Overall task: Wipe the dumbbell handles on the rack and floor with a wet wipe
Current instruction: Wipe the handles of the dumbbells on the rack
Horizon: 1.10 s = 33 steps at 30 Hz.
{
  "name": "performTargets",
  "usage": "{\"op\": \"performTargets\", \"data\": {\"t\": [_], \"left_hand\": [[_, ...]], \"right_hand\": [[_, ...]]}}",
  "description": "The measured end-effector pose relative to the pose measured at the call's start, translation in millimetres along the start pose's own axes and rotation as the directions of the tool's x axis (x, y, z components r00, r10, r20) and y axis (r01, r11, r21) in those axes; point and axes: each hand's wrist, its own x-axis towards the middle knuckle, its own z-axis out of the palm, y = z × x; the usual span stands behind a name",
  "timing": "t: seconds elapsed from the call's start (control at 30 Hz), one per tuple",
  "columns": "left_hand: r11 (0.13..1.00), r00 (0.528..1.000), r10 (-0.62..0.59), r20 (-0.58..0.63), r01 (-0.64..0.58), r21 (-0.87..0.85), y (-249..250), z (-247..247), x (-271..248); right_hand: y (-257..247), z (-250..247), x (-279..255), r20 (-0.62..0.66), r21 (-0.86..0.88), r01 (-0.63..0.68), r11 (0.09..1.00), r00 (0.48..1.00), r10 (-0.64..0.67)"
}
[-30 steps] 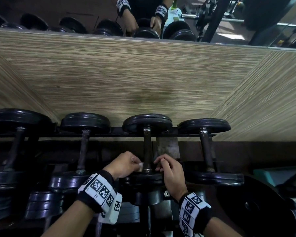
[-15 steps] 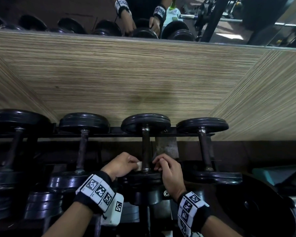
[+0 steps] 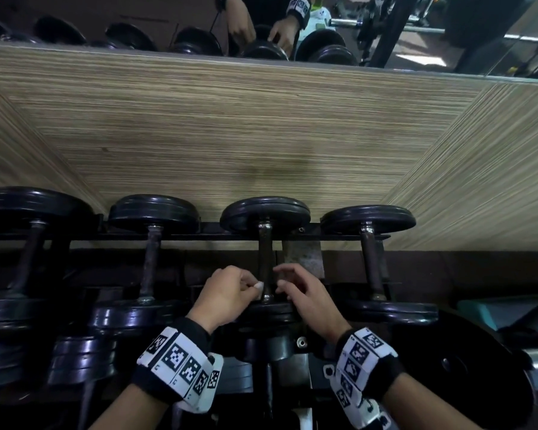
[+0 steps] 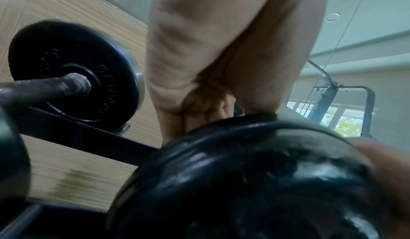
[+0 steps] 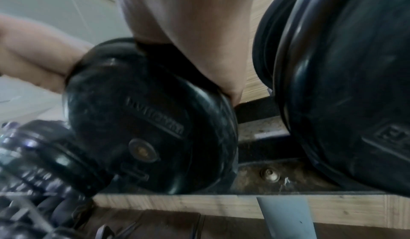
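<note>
Several black dumbbells lie in a row on the rack [image 3: 199, 235]. My hands are at the near end of the third dumbbell's handle [image 3: 265, 259], just above its near plate [image 3: 271, 310] [image 4: 244, 172] [image 5: 150, 116]. My left hand [image 3: 230, 293] [image 4: 206, 109] pinches a small white wet wipe [image 3: 258, 286] against the left side of the handle. My right hand [image 3: 305, 293] sits on the handle's right side with loosely curled fingers a little off the bar; I see nothing in it. In the right wrist view the fingers are hidden behind the plate.
Neighbouring dumbbells lie close on both sides, with handles [image 3: 151, 262] [image 3: 370, 262] a hand's width away. A wood-grain wall panel [image 3: 261, 135] backs the rack, with a mirror [image 3: 168, 13] above. A large black plate [image 3: 466, 367] [image 5: 343, 85] stands at the right. More weights [image 3: 84, 358] sit on the lower tier.
The right hand's fingers have loosened and drawn slightly away from the handle. The left hand stays beside the bar, still pinching the wipe.
</note>
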Motion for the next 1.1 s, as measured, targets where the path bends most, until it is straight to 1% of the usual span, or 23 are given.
{"op": "performTargets", "data": {"t": [0.1,0.17,0.2,0.27,0.33,0.4,0.43,0.47,0.53,0.6,0.63,0.7,0.77,0.83,0.9,1.03,1.1], "left_hand": [[0.991,0.991,0.062,-0.119,-0.075,-0.112,8.2,1.4,-7.2],[0.975,0.980,0.070,-0.187,-0.107,-0.193,14.0,2.1,-6.5],[0.963,0.976,0.063,-0.210,-0.115,-0.245,15.5,4.1,-4.8],[0.950,0.958,0.019,-0.286,-0.107,-0.294,14.8,12.7,0.6],[0.951,0.921,-0.049,-0.386,-0.075,-0.300,10.8,23.0,6.1],[0.939,0.884,-0.120,-0.451,-0.046,-0.340,9.5,29.2,9.4],[0.936,0.868,-0.146,-0.475,-0.035,-0.351,10.1,30.0,10.4],[0.936,0.853,-0.161,-0.496,-0.027,-0.351,10.4,30.4,10.4],[0.942,0.827,-0.174,-0.534,-0.018,-0.335,10.8,30.8,9.9],[0.943,0.808,-0.192,-0.557,-0.005,-0.332,10.3,31.1,8.9],[0.940,0.805,-0.200,-0.558,-0.003,-0.341,10.0,31.9,9.3],[0.936,0.810,-0.211,-0.547,0.007,-0.351,9.7,32.7,10.3],[0.933,0.815,-0.213,-0.539,0.007,-0.359,8.6,33.0,11.8],[0.931,0.820,-0.215,-0.531,0.007,-0.366,7.1,33.2,12.7],[0.931,0.822,-0.222,-0.524,0.019,-0.365,6.5,33.1,13.5],[0.930,0.823,-0.211,-0.528,0.003,-0.367,5.7,33.4,13.6],[0.927,0.822,-0.207,-0.530,-0.008,-0.375,5.5,33.5,13.7]], "right_hand": [[-7.5,-8.4,5.5,0.155,0.005,-0.005,1.000,0.988,0.004],[-14.3,-12.3,7.3,0.213,0.043,-0.002,0.999,0.977,-0.007],[-17.7,-14.4,8.3,0.216,0.055,-0.003,0.999,0.976,-0.009],[-21.5,-18.6,11.5,0.152,0.092,-0.020,0.996,0.988,0.006],[-22.1,-20.8,19.4,0.034,0.224,-0.098,0.970,0.995,0.093],[-20.7,-22.0,33.0,-0.041,0.372,-0.167,0.913,0.980,0.196],[-18.6,-22.0,41.7,-0.051,0.392,-0.204,0.897,0.969,0.243],[-14.1,-20.5,51.6,-0.051,0.373,-0.251,0.893,0.956,0.290],[-3.9,-15.8,71.3,-0.079,0.244,-0.312,0.918,0.937,0.340],[1.6,-8.6,87.2,-0.101,0.062,-0.315,0.947,0.942,0.320],[1.3,-5.2,93.4,-0.105,0.010,-0.297,0.955,0.949,0.296],[-1.0,-0.5,104.9,-0.121,-0.022,-0.250,0.968,0.962,0.246],[-3.1,0.9,113.0,-0.118,-0.011,-0.202,0.979,0.973,0.199],[-1.6,2.8,115.4,-0.089,0.058,-0.171,0.984,0.980,0.175],[1.6,4.4,117.0,-0.084,0.104,-0.178,0.979,0.979,0.187],[-6.0,2.7,113.4,-0.116,0.139,-0.151,0.979,0.979,0.167],[-9.8,0.3,108.7,-0.142,0.105,-0.131,0.986,0.979,0.145]]}}
